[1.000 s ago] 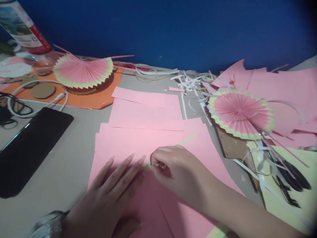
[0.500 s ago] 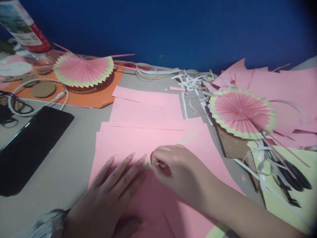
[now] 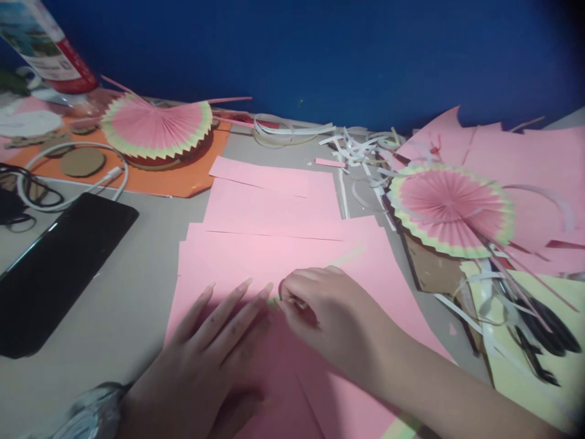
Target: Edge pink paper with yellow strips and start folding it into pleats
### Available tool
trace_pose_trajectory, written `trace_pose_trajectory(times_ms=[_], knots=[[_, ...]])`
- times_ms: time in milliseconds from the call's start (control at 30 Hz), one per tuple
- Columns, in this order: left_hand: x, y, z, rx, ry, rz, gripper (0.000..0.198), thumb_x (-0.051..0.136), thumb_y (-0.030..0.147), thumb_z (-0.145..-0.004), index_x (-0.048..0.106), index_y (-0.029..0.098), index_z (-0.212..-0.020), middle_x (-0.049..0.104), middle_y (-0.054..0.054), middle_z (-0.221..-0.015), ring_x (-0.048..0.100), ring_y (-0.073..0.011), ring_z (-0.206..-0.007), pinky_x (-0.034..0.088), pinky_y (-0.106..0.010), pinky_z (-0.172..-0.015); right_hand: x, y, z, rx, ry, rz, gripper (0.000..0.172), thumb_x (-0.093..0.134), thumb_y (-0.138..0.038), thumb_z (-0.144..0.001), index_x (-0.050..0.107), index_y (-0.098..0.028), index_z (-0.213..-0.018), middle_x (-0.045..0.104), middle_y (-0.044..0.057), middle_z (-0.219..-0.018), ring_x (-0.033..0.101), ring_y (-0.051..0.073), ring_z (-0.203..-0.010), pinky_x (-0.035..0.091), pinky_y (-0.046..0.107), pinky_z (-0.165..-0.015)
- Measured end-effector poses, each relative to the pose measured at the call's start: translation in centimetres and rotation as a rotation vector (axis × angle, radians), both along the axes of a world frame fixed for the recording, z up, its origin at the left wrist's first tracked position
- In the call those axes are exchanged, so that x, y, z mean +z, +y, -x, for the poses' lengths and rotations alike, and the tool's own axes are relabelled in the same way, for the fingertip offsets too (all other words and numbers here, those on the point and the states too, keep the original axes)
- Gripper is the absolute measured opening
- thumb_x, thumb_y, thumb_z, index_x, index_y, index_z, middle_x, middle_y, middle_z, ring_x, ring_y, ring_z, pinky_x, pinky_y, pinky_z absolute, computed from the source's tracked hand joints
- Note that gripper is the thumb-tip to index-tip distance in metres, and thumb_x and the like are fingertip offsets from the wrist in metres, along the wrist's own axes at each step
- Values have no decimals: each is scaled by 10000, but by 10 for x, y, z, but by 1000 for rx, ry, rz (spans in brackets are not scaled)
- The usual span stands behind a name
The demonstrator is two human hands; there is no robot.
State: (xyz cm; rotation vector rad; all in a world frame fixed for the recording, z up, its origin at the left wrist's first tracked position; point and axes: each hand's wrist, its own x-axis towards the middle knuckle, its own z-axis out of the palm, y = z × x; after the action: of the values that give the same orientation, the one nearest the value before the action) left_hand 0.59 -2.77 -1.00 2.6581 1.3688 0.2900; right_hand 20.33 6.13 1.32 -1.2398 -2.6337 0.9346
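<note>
My left hand [image 3: 214, 360] lies flat with its fingers spread over the layered pink paper sheets [image 3: 256, 262]. Just right of its fingertips, my right hand [image 3: 326, 308] is closed, thumb and bent fingers pinching a narrow light-green paper strip [image 3: 274, 301]. A short bit of the strip shows between the two hands, and a pale green length appears beyond the right knuckles. Whether these are one piece I cannot tell. The pinching fingertips are partly hidden.
On the left lie a black phone [image 3: 68, 268], a white cable [image 3: 119, 174] and a pleated pink paper fan [image 3: 158, 125]. On the right are a round pleated fan [image 3: 450, 207], black-handled scissors [image 3: 548, 323] and yellow paper [image 3: 521, 366]. Paper scraps [image 3: 354, 146] lie along the blue wall.
The whole view has shifted very slightly. Both hands keep practically the same pose and place on the pink paper.
</note>
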Motion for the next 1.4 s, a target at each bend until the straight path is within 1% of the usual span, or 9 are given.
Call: trace_pose_trajectory(times_ms=[167,333,500,633,800,900,1033,1267,1400], knots=[[1,2,0,-30,19,-25,671,499,542,-822,410,134,-1348,370,-68,-1446,277,-242,-1336,80,-406,-1115,-1,0,1,5,-6,-9,187,465,-109,-774,387,-187,-622,440,-52,-595,372,100,-579,204,278,-595],[2,1,0,-21,24,-30,677,495,555,-816,417,134,-1341,376,-64,-1443,264,-244,-1343,86,-404,-1118,1,0,0,9,-5,-4,185,459,-106,-778,399,-184,-621,448,-49,-597,379,98,-580,209,278,-597],[2,0,1,-59,100,-49,625,515,447,-816,418,125,-1342,371,-78,-1446,264,-268,-1342,80,-428,-1115,2,0,1,9,-19,-1,187,445,-103,-787,397,-181,-624,454,-43,-604,387,99,-586,204,280,-593],[2,1,2,-71,116,-58,668,505,446,-813,370,106,-1371,340,-94,-1462,252,-275,-1343,74,-435,-1112,3,1,2,10,-26,6,191,453,-104,-782,392,-180,-618,455,-40,-605,384,99,-582,207,278,-591],[4,4,1,-53,101,-47,666,511,388,-815,340,78,-1379,290,-108,-1484,259,-264,-1339,113,-425,-1106,3,2,1,15,-25,14,176,452,-112,-781,401,-179,-626,466,-40,-614,387,98,-593,217,275,-599],[5,6,2,-56,94,-32,657,520,392,-811,352,108,-1379,253,-89,-1501,232,-284,-1349,115,-435,-1102,4,2,1,25,-15,27,171,454,-111,-771,397,-180,-626,463,-45,-613,378,96,-594,219,272,-598],[6,6,1,-56,99,6,637,530,422,-799,379,193,-1374,260,-35,-1503,205,-282,-1361,76,-441,-1105,10,3,2,40,-21,60,205,418,-125,-807,371,-181,-616,454,-46,-602,368,99,-587,227,269,-596],[12,5,-5,-18,95,-15,647,526,401,-808,353,165,-1385,242,-19,-1509,179,-260,-1372,79,-413,-1114,25,6,3,36,-102,108,262,387,-139,-847,354,-177,-590,477,-31,-588,396,98,-567,238,260,-551],[11,2,-4,-7,101,-11,652,513,312,-809,301,158,-1406,196,-9,-1521,169,-251,-1376,90,-424,-1113,38,10,0,54,-138,137,272,379,-195,-875,428,-180,-609,536,-12,-608,436,103,-555,240,251,-502]])
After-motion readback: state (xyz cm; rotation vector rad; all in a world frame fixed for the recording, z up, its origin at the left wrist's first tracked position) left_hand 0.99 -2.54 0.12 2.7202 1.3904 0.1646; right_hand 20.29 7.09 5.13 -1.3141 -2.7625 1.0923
